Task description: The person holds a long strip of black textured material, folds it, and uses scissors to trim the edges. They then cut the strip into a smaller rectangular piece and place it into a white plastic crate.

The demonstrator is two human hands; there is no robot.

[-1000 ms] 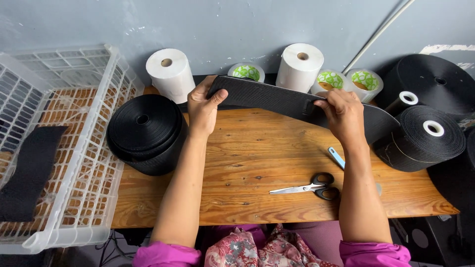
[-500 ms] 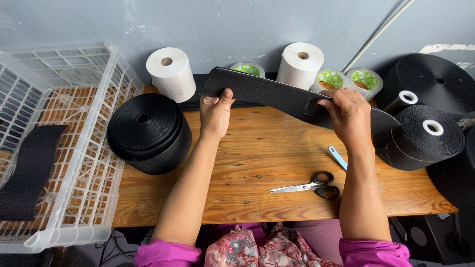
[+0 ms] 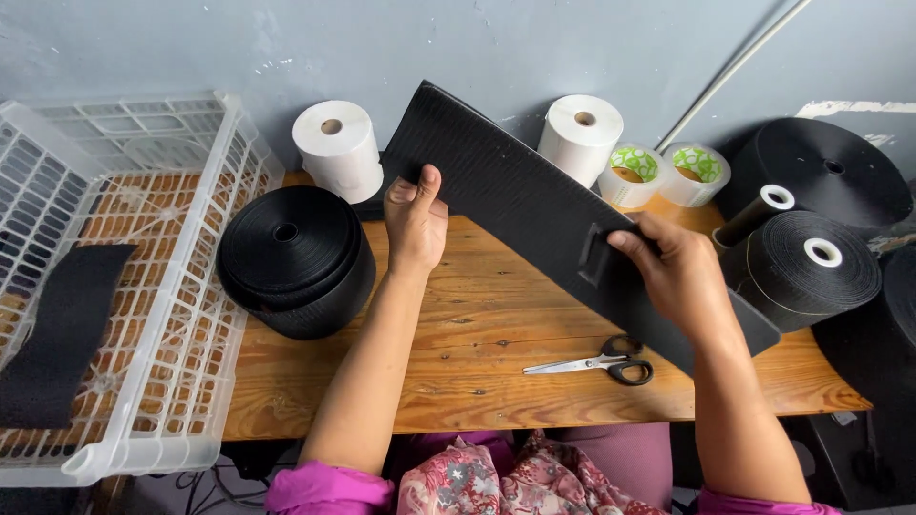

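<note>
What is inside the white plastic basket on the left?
One flat black fabric strip lies on the floor of the white basket. Its wooden support shows through the mesh. The basket's left part is out of frame, so anything there cannot be seen.

Two white paper rolls, one (image 3: 338, 151) on the left and one (image 3: 581, 137) further right, stand by the wall. Two green-patterned tape rolls, the first (image 3: 633, 174) beside the second (image 3: 695, 174). One pair of scissors (image 3: 599, 362). One white plastic basket (image 3: 181, 315). One wide black strip (image 3: 515, 205) held up by two hands, left (image 3: 416, 217) and right (image 3: 676, 270). One black strip (image 3: 62, 334) in the basket.
</note>
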